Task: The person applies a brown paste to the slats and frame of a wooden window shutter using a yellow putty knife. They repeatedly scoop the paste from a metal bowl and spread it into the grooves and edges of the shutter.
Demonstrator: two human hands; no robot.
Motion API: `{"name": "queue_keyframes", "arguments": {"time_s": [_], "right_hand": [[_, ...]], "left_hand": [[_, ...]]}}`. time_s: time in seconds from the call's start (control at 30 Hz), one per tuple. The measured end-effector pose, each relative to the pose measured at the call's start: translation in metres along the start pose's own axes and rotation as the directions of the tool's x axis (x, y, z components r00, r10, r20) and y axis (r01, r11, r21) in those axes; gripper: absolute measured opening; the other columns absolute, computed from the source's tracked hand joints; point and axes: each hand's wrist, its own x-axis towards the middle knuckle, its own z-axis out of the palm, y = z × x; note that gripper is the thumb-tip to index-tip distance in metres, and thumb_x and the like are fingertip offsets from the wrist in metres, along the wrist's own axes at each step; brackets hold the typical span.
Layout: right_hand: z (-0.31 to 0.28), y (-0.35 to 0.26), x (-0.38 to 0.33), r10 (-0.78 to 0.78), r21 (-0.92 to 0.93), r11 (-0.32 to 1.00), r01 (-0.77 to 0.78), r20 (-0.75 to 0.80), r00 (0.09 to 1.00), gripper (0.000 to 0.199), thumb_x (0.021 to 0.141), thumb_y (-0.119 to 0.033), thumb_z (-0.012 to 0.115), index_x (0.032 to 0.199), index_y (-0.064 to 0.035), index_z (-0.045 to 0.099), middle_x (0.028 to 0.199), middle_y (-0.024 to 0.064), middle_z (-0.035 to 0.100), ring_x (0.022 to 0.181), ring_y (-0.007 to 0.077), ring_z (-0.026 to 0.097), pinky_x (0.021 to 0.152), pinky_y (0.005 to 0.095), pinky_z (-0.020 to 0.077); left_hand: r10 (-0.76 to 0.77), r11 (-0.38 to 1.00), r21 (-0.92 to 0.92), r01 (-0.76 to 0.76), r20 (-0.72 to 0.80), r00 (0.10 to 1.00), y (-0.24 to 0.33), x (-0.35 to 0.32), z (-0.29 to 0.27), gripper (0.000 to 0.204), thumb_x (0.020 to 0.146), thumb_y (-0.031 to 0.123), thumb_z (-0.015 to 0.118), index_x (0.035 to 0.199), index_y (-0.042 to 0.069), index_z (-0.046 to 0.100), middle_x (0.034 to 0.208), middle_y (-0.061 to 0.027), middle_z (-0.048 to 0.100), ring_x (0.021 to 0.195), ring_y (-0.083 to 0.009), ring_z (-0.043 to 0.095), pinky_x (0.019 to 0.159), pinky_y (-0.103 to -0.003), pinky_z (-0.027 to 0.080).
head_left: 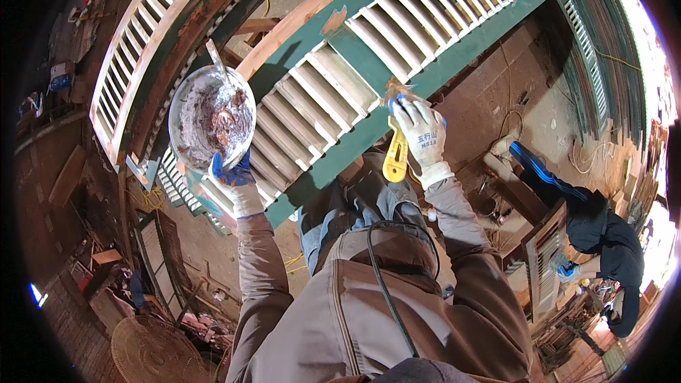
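My left hand (237, 186), in a white glove with blue fingertips, grips the near rim of a round metal bowl (179, 117). Whitish and reddish-brown paste coats the inside of the bowl, and a stick-like handle (216, 55) leans over its far rim. My gloved right hand (423, 133) is closed around a yellow-handled scraper (396, 159), whose working end is mostly hidden by the fingers. Those fingers are at the near edge of a green louvred shutter (360, 62) with pale slats, beside a brownish patch (399, 90). The bowl is held over the shutter's left part.
A second louvred frame (135, 50) stands beyond the bowl at left. Stacked green shutters (613, 50) lean at far right. To the right, a co-worker in dark clothes (603, 223) bends by another shutter (543, 262). Cables (514, 120) lie on the floor.
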Motion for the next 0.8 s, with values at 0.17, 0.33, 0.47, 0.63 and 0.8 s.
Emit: {"name": "queue_keyframes", "arguments": {"time_s": [0.17,0.33,0.47,0.63,0.8], "right_hand": [[-0.016,0.008,-0.017,-0.172,0.141,0.976,0.168,0.017,0.985,0.035,0.085,-0.024,0.064,0.120,-0.0241,0.068,0.122,-0.0063,0.067,0.111,0.0119,0.062,0.086,0.0347,0.0492],[-0.013,0.019,0.009,-0.121,0.091,0.989,0.120,0.006,0.993,0.033,0.087,-0.023,0.061,0.119,-0.0243,0.068,0.124,-0.0054,0.066,0.116,0.0136,0.060,0.093,0.0349,0.0464],[-0.012,0.007,-0.013,-0.190,0.119,0.977,0.178,0.100,0.977,0.039,0.088,-0.023,0.060,0.126,-0.0272,0.066,0.127,-0.0060,0.065,0.117,0.0137,0.059,0.094,0.0360,0.0463],[-0.049,-0.004,-0.001,0.079,0.232,0.970,-0.076,-0.003,0.997,0.035,0.087,-0.018,0.060,0.120,-0.0199,0.070,0.120,-0.0026,0.069,0.108,0.0186,0.063,0.093,0.0368,0.0469],[-0.047,-0.035,-0.028,0.006,0.293,0.955,-0.034,0.098,0.995,0.036,0.088,-0.025,0.060,0.123,-0.0188,0.063,0.115,0.0041,0.069,0.104,0.0256,0.064,0.087,0.0437,0.0494]], "left_hand": [[-0.011,0.998,-0.057,0.009,-0.028,1.000,-0.005,0.000,-0.006,0.037,0.096,0.032,0.059,0.127,0.011,0.057,0.139,-0.0166,0.052,0.122,-0.0374,0.056,0.100,-0.055,0.053],[-0.161,0.979,-0.135,0.154,-0.048,0.986,0.001,0.008,-0.005,0.036,0.096,0.031,0.060,0.125,0.010,0.057,0.137,-0.0172,0.054,0.119,-0.0365,0.058,0.098,-0.054,0.054],[-0.162,0.976,-0.150,0.156,-0.026,0.987,0.004,0.010,0.005,0.038,0.095,0.030,0.061,0.125,0.008,0.058,0.134,-0.0171,0.057,0.118,-0.0351,0.059,0.097,-0.053,0.054],[-0.178,0.970,-0.173,0.171,-0.026,0.984,-0.006,0.015,-0.006,0.040,0.097,0.032,0.057,0.127,0.006,0.056,0.134,-0.0165,0.058,0.119,-0.0335,0.058,0.101,-0.051,0.052],[-0.131,0.967,-0.202,0.154,0.126,0.983,-0.019,0.017,-0.028,0.035,0.098,0.030,0.056,0.125,0.008,0.058,0.130,-0.0170,0.059,0.117,-0.0325,0.059,0.100,-0.050,0.052]]}}
